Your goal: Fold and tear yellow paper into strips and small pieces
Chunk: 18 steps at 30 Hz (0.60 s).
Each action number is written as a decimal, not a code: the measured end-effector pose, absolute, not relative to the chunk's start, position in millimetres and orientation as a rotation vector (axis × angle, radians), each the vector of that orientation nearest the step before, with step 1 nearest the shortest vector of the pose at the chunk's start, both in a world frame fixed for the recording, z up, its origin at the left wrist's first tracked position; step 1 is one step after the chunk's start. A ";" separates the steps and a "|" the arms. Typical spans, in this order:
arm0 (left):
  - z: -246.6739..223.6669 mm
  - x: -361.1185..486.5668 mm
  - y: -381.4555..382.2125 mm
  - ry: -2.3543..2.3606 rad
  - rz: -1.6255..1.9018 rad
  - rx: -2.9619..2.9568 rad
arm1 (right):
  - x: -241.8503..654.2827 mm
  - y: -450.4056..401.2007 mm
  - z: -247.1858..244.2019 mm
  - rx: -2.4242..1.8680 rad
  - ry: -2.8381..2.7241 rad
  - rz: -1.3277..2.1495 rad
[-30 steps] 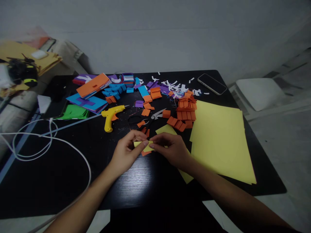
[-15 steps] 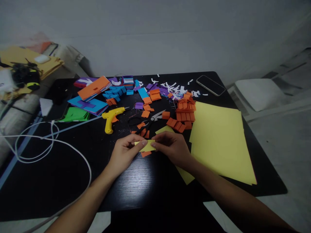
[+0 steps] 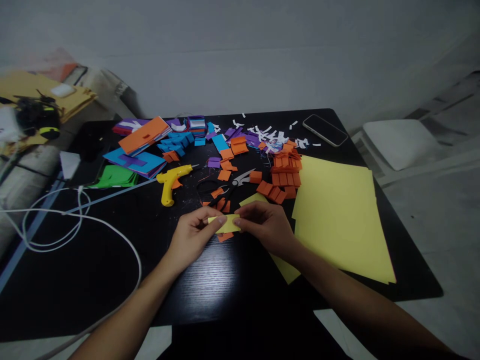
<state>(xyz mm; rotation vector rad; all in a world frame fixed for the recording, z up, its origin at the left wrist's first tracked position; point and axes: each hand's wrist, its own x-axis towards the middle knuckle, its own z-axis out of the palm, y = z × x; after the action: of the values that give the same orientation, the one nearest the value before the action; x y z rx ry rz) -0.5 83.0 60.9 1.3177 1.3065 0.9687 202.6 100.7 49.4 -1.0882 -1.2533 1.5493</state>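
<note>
Between my two hands is a small yellow paper piece [image 3: 229, 224], held level above the black table [image 3: 195, 300]. My left hand [image 3: 193, 235] pinches its left end with the thumb on top. At the right end, my right hand [image 3: 266, 227] grips it between thumb and fingers. Just under the piece lies an orange paper bit [image 3: 225, 237]. Black-handled scissors [image 3: 240, 181] rest beyond my hands, among several orange folded pieces [image 3: 287, 179]. A yellow strip [image 3: 287, 270] lies partly hidden beneath my right hand and forearm.
Large yellow sheets [image 3: 341, 220] lie at the right, a phone [image 3: 324, 130] behind them. A yellow glue gun [image 3: 170, 184] sits left of the scissors. Coloured paper stacks [image 3: 144, 136] and white scraps [image 3: 270, 137] line the back. A white cable [image 3: 123, 240] loops across the left side.
</note>
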 end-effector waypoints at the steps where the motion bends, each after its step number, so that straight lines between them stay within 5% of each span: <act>1: 61.1 -0.1 83.0 1.304 0.976 1.319 | 202.5 100.9 49.3 -1.088 -1.247 1.553; 18: 60.3 -1.5 85.1 1.132 0.859 1.216 | 204.1 102.3 44.4 -1.079 -1.204 1.582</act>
<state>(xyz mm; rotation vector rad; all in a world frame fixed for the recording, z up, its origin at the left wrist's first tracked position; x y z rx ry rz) -1.5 85.1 60.3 1.2159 1.1322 0.8587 204.1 102.3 44.4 -1.0793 -1.2041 1.5819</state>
